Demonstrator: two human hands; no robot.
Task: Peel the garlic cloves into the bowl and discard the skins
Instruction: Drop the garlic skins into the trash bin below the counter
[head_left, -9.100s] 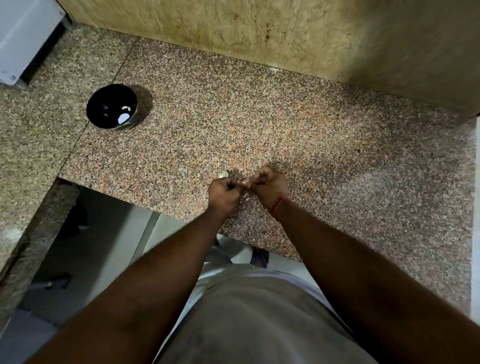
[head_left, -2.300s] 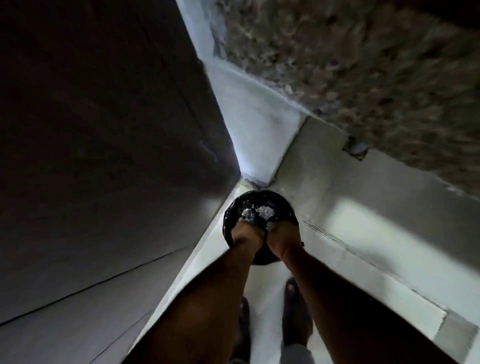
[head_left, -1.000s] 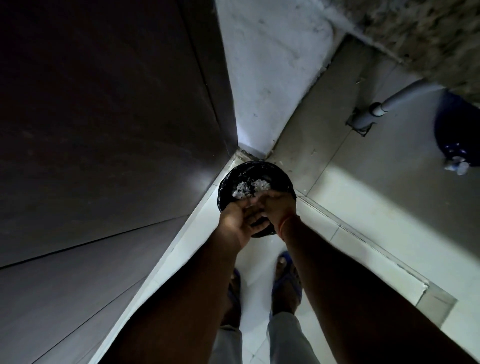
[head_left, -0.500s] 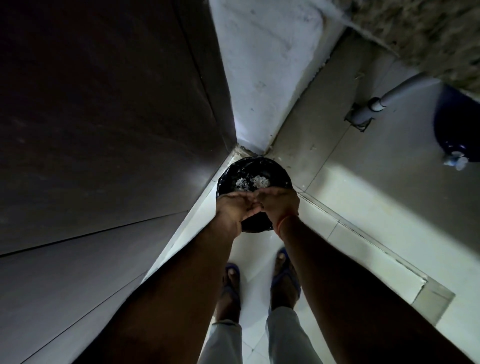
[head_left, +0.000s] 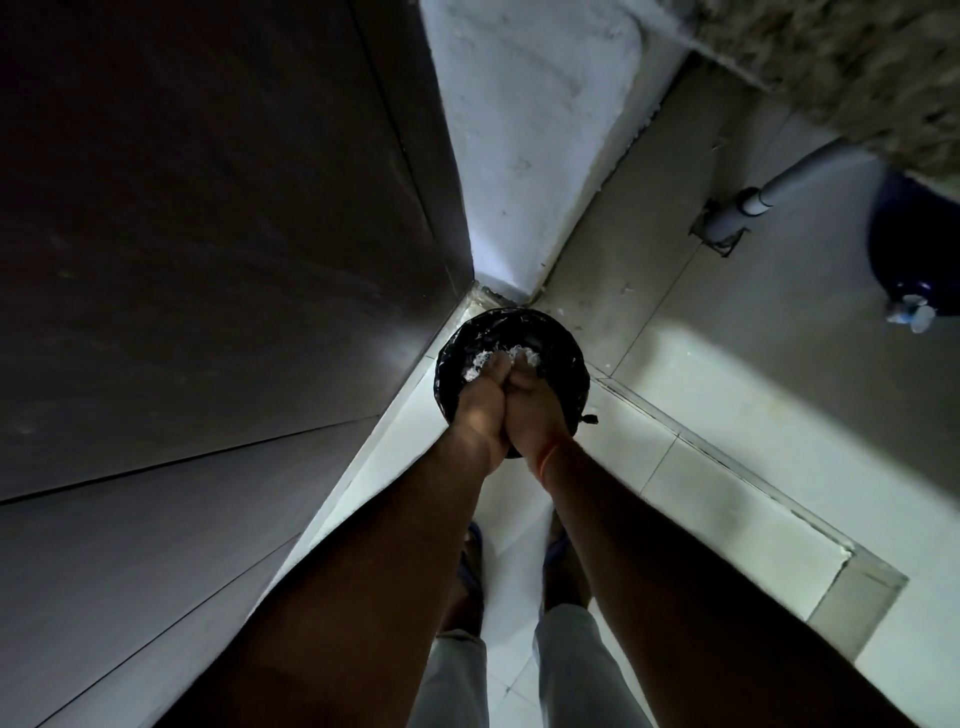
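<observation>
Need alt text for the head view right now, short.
Both hands, left hand and right hand, are pressed together over a black-lined bin in a floor corner, with white garlic skins inside it. A grey pipe runs along the wall to the right.

A dark cabinet panel (head_left: 208, 234) filled the left side, its lower edge meeting the pale tiled floor (head_left: 727, 467). A white plastered wall (head_left: 519, 156) stood in the far corner. A grey pipe (head_left: 769, 195) ran down at a slant into a fitting on the floor near the right edge, below the speckled granite counter (head_left: 857, 67) in the top right corner. Just beside it sat a dark blue container (head_left: 914, 244) (partly cut off by the right edge). Light trousers (head_left: 571, 670) and sandalled feet (head_left: 470, 566) showed at the bottom.
</observation>
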